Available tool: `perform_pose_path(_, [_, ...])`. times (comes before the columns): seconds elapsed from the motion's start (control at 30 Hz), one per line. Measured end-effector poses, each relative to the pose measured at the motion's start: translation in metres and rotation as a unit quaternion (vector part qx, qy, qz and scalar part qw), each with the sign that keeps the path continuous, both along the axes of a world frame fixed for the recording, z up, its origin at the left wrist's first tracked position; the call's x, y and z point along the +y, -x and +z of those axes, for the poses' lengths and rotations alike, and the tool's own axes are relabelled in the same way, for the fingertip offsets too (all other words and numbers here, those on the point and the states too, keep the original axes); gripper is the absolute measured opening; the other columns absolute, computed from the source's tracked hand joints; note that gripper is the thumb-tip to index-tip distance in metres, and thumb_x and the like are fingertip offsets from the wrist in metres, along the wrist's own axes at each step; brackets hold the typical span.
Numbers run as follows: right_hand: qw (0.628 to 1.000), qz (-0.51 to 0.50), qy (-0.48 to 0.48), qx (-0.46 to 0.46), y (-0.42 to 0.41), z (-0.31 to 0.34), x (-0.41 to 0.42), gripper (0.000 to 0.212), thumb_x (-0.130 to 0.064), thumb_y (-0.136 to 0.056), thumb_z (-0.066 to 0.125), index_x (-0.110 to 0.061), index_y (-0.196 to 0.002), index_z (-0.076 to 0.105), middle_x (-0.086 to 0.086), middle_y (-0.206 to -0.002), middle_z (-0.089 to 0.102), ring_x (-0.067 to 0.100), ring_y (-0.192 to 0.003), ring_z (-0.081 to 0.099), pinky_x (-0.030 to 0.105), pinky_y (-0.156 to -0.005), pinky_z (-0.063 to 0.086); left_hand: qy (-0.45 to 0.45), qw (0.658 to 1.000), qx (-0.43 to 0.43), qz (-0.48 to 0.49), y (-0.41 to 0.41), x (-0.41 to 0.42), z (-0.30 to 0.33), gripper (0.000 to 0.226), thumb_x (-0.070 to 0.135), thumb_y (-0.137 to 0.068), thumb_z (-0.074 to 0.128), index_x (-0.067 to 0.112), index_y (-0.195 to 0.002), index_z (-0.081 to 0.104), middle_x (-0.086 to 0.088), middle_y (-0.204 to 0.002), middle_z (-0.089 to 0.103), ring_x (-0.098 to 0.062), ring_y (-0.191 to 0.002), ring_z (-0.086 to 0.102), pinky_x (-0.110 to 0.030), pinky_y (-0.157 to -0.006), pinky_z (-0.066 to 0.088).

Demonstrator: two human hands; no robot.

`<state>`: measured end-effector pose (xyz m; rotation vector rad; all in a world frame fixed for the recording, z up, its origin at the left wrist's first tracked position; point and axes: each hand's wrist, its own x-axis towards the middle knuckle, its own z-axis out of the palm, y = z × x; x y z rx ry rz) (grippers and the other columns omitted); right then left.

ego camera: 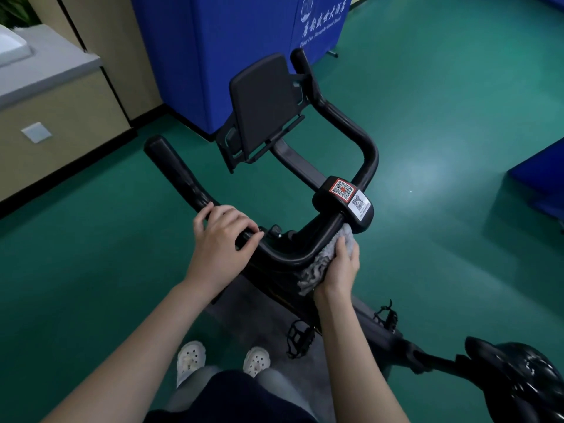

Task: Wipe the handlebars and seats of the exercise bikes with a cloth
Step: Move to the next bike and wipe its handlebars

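Right hand (pixel 338 267) clutches grey cloth (pixel 320 264) against handlebar (pixel 287 257) bend; left hand (pixel 222 236) grasps bar beside it.

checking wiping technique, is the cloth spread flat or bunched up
Bunched up. The grey cloth sits crumpled in folds under the right hand, pressed against the handlebar below the QR stickers.

We see black looping handlebars (pixel 345 123) at centre, a crumpled grey cloth (pixel 323 261) pressed against the near bar (just below the QR-stickered clamp), and a glossy black seat (pixel 525 377) at five o'clock.
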<state>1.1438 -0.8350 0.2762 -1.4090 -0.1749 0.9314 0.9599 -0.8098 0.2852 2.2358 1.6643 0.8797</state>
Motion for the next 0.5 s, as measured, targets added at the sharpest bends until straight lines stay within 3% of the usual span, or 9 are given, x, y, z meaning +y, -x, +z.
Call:
perform_pose_path(0.07, [0.999,0.024,-0.018,0.043,0.002,0.001,-0.004,0.019,-0.013,-0.101,0.043,-0.025,-0.107,0.057,0.002,-0.101,0.068,0.016,-0.087,0.068,0.036,-0.081,0.054,0.0,1.0,0.0,0.002,0.0,0.0,0.0,0.033,0.05,-0.086,0.045,0.024,-0.082,0.065,0.013,-0.089,0.06,-0.009,-0.108,0.045,-0.03,-0.109,0.007])
perform_pose_path(0.2, [0.996,0.049,-0.019,0.076,0.005,-0.011,-0.02,0.029,-0.01,-0.1,0.043,-0.016,-0.127,0.053,0.013,-0.12,0.065,0.031,-0.108,0.064,0.051,-0.099,0.048,0.002,1.0,0.006,0.003,-0.001,-0.001,-0.001,0.033,0.049,-0.088,0.043,0.024,-0.083,0.065,0.012,-0.09,0.06,-0.012,-0.109,0.048,-0.03,-0.11,0.006])
perform_pose_path(0.3, [0.995,0.061,-0.004,0.084,0.011,-0.018,-0.032,0.031,-0.008,-0.098,0.045,-0.018,-0.125,0.055,0.015,-0.126,0.062,0.035,-0.114,0.06,0.058,-0.101,0.044,0.003,1.0,0.005,0.002,-0.002,-0.001,0.0,0.033,0.047,-0.088,0.043,0.023,-0.082,0.064,0.011,-0.09,0.06,-0.014,-0.109,0.049,-0.031,-0.111,0.007])
perform_pose_path(0.5, [0.994,0.098,0.001,0.039,-0.006,-0.013,-0.016,0.041,0.001,-0.096,0.047,-0.02,-0.13,0.052,0.012,-0.119,0.066,0.031,-0.105,0.066,0.048,-0.09,0.054,0.003,1.0,0.013,-0.001,-0.001,-0.001,0.0,0.033,0.047,-0.088,0.043,0.023,-0.084,0.065,0.012,-0.091,0.06,-0.012,-0.109,0.047,-0.031,-0.111,0.006])
